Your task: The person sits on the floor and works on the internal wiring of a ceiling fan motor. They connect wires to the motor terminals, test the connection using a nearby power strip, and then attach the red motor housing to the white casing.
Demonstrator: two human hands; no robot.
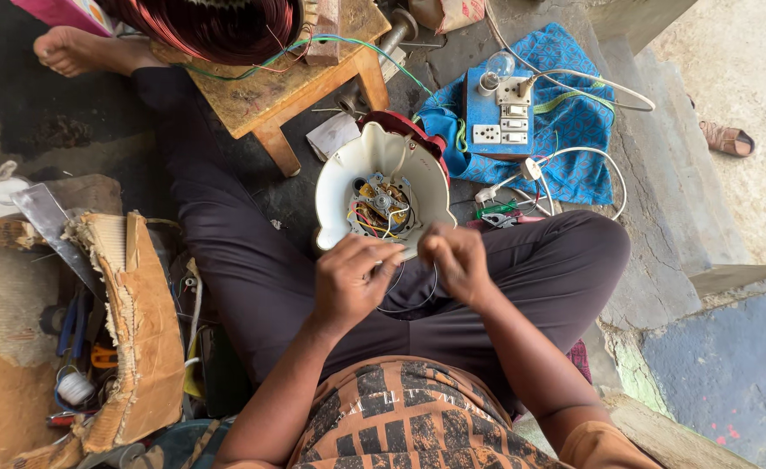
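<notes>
At frame centre a thin wire (405, 300) is pinched between the left hand (353, 280) and right hand (457, 260) (both clenched), below the cream motor housing (381, 187), where overtwisting could snap it.

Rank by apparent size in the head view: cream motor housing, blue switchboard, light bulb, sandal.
1. cream motor housing
2. blue switchboard
3. sandal and light bulb: they look alike in size, and the sandal lies farther off, so no ranking.
</notes>
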